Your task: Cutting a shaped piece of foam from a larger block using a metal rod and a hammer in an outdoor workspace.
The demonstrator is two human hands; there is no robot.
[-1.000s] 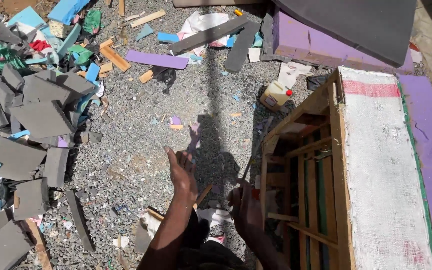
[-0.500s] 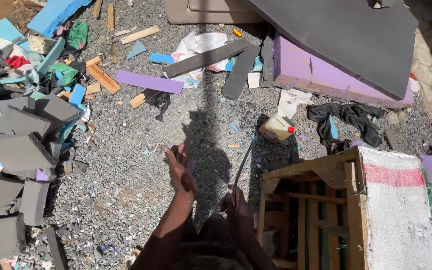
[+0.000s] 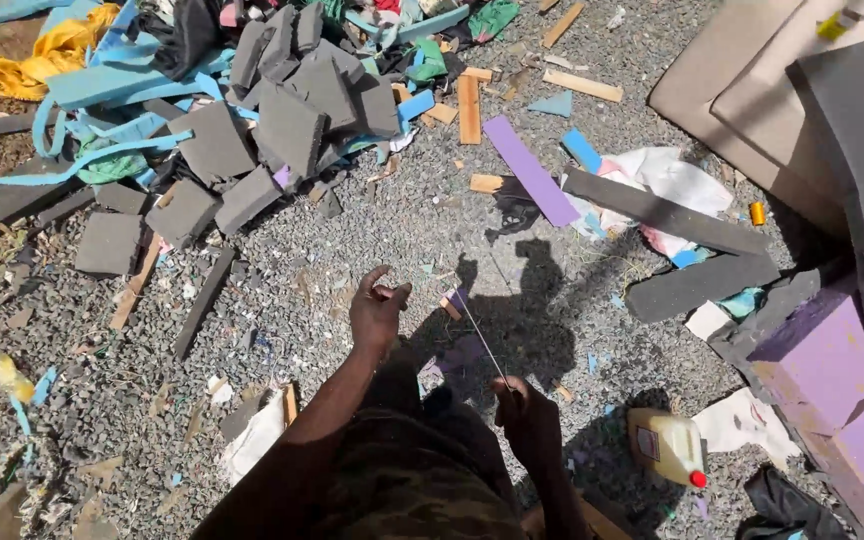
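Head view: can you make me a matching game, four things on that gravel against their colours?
Things:
1. long strip
2. bottle cap
3. cloth at top left
4. foam blocks

Colours:
A. grey
B. red
C. purple
D. yellow

Pairs: 1-C, 2-B, 3-D, 4-A

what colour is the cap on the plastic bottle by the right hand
Red, on a yellowish plastic bottle lying near the right hand; head view.
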